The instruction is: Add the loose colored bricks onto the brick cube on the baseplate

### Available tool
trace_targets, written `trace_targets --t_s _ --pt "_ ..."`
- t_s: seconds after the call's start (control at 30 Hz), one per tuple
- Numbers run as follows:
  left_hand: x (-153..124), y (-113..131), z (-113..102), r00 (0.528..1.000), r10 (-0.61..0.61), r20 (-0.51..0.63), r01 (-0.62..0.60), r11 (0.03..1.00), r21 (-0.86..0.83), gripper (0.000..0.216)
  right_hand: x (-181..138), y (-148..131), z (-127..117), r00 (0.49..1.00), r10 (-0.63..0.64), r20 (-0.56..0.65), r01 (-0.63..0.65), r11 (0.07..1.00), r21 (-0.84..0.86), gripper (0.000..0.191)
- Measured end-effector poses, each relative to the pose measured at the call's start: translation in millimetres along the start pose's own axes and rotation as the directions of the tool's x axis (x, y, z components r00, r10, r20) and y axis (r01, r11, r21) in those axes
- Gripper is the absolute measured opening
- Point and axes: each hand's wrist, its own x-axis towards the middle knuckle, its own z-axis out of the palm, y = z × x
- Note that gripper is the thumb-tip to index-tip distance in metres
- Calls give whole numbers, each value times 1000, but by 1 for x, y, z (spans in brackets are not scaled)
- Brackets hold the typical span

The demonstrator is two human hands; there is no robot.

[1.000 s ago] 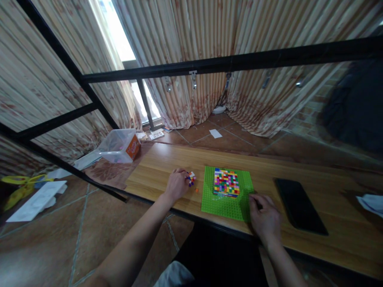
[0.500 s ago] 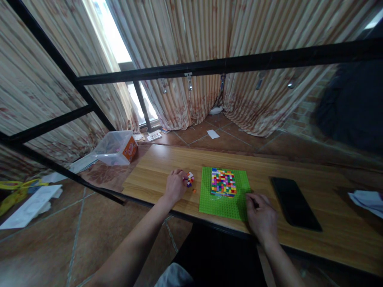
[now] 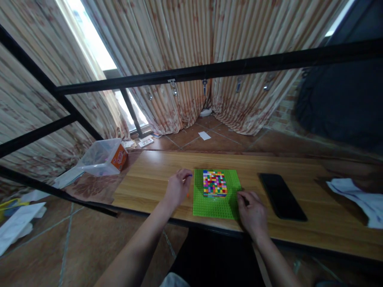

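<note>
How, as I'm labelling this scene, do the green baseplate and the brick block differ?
Colour: the baseplate is plain green, while the brick block mixes many colours.
Size: the baseplate spreads wider; the brick block covers only part of it.
Height: the baseplate lies thin and flat on the table; the brick block rises above it.
Both look roughly rectangular in outline.

Left forearm (image 3: 140,243): one, bare, slanting forward and inward. Left hand (image 3: 178,186): one, back upward, fingers bent, thumb and forefinger pinched. Right forearm (image 3: 275,261): one, bare, angled inward. Right hand (image 3: 254,212): one, fingers curled, set lower than the left.
</note>
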Motion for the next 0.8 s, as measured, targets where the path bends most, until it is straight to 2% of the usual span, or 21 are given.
trace_targets --t_s 0.27,0.57,0.8 --pt "18 17 20 983 163 83 -170 982 87 25 0 -3 -1 1000 13 18 -14 1000 7 32" --pt "27 18 29 976 143 163 -173 966 193 37 0 -2 0 1000 12 12 -13 1000 24 29" --pt "31 16 33 979 139 148 -169 962 213 39 0 -2 -1 1000 8 18 -8 1000 17 29"
